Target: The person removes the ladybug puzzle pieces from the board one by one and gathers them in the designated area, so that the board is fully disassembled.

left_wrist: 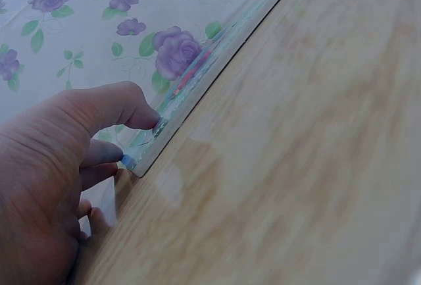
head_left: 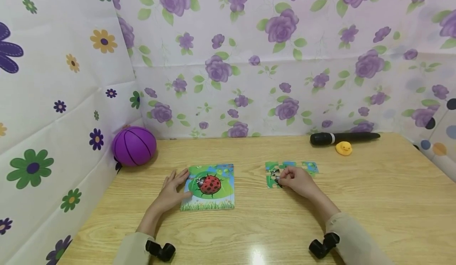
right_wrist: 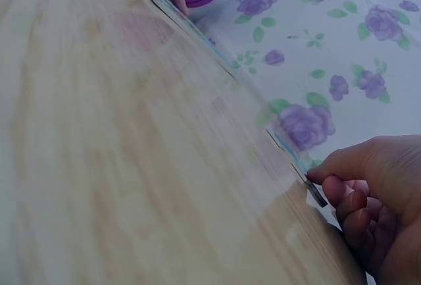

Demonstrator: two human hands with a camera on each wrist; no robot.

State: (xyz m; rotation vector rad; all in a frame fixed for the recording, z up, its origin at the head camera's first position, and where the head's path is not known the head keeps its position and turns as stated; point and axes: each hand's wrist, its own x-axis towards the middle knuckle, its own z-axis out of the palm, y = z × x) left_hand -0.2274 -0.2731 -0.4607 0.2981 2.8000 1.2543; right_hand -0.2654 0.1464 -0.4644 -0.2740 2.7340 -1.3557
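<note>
In the head view, a square ladybug picture board lies flat on the wooden table. My left hand rests at its left side, with the thumb and fingertips touching the edge and corner. The left wrist view shows the left hand with its thumb on top of the board's edge. My right hand pinches a small jigsaw piece, mostly hidden by the fingers. Close up, the right hand holds the dark-edged jigsaw piece between thumb and finger. Other jigsaw pieces lie around those fingers.
A purple ball sits at the table's back left corner. At the back right lie a large black pen-shaped object and a yellow rubber duck. Flower-printed sheets hang behind and beside the table.
</note>
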